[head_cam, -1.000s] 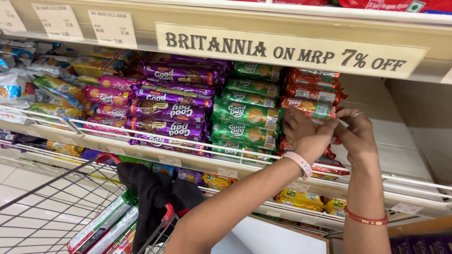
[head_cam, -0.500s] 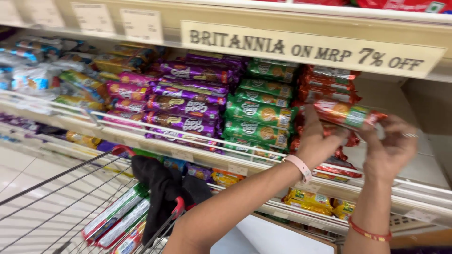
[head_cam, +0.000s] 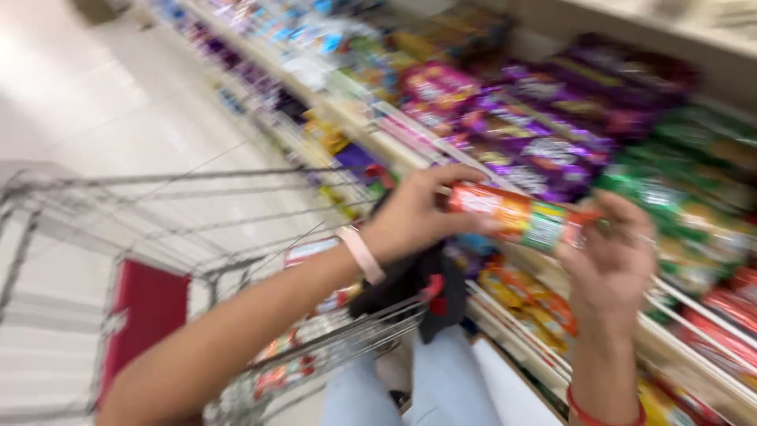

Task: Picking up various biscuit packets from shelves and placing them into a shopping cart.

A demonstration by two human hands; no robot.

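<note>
A long orange-red biscuit packet (head_cam: 520, 219) with a green end lies level, left hand (head_cam: 414, 217) clasping its nine-o'clock end, right hand (head_cam: 611, 264) gripping its three-o'clock end.

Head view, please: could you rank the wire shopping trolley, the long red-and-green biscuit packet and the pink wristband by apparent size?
1. Wire shopping trolley
2. Long red-and-green biscuit packet, held between both hands
3. Pink wristband

Orange-red-green biscuit pack (head_cam: 520, 219); purple packs (head_cam: 544, 150) behind.
</note>
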